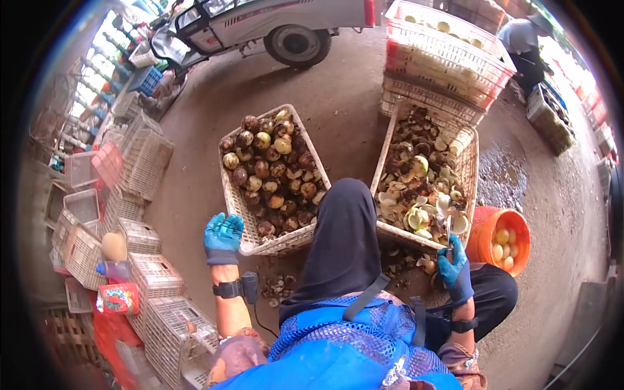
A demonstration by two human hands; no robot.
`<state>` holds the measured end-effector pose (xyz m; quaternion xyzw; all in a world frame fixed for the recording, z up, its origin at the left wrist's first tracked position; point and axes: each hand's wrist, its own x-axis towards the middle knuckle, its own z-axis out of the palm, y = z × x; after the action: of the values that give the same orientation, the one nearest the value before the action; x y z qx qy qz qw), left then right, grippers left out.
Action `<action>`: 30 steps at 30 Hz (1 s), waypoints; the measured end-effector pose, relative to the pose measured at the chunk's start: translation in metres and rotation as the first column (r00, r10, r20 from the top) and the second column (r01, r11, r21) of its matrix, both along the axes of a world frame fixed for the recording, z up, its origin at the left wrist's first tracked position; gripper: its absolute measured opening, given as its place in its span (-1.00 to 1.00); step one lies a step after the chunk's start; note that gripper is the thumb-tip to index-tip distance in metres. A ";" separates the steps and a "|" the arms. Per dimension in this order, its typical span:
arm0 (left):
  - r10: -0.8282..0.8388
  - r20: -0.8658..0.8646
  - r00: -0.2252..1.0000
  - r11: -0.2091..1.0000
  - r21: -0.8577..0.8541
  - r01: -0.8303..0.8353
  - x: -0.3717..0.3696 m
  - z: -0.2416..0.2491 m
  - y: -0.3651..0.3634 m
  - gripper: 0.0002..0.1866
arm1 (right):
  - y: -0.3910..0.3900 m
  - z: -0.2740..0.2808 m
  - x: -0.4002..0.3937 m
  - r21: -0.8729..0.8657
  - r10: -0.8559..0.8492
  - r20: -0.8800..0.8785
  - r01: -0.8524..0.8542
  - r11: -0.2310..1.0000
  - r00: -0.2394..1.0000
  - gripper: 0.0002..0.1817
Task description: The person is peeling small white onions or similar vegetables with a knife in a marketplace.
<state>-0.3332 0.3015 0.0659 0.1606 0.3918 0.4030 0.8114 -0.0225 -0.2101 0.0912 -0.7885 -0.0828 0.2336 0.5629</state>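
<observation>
My left hand point(223, 235), in a blue-green glove, is open with its fingers apart, holding nothing. It is beside the near left corner of a pale plastic crate point(250, 248) full of round brown and yellow-green fruits point(276, 172). My right hand point(454, 263), gloved alike, is closed around a small knife point(449, 226) whose metal blade points up and away from me. That hand is at the near right corner of a second crate point(473, 172), which holds cut peels and husks point(422, 188). Close by on the right, an orange bucket point(482, 242) contains pale, peeled round fruits point(504, 246).
Stacked crates point(448, 62) rise behind the peel crate. More crates point(156, 276) line the left side. A three-wheeled truck point(260, 32) is parked ahead. Another person point(523, 49) bends at the far right. Loose scraps point(279, 289) lie on the floor by my legs.
</observation>
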 end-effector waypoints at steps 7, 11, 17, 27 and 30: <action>-0.223 -0.105 0.969 0.970 0.070 0.231 0.090 -0.065 0.042 -0.74 | -0.010 0.001 0.049 0.014 -0.076 0.230 0.075 0.997 0.970 -0.44; -0.055 -0.489 0.870 0.920 0.313 0.234 0.157 -0.056 0.095 -0.43 | 0.006 0.006 0.053 -0.030 -0.156 0.054 0.158 0.987 0.986 -0.44; 0.475 -0.794 0.380 0.482 0.596 0.642 0.217 -0.058 0.174 -0.17 | 0.023 -0.015 0.046 -0.105 -0.162 0.002 0.162 0.981 0.987 -0.43; 0.784 -0.463 -0.413 0.200 -0.442 0.874 0.281 -0.070 0.159 -0.05 | 0.042 -0.024 0.041 -0.499 0.123 0.238 0.012 0.867 0.963 -0.43; 0.888 -0.350 -0.299 0.135 -0.422 0.896 0.280 -0.076 0.164 -0.48 | 0.039 -0.038 0.040 -0.449 0.095 0.232 0.020 0.893 0.968 -0.44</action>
<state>-0.0529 0.4651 -0.0103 0.8973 0.3295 -0.1182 -0.2688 0.0179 -0.1715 0.0536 -0.9179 -0.1115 0.1571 0.3470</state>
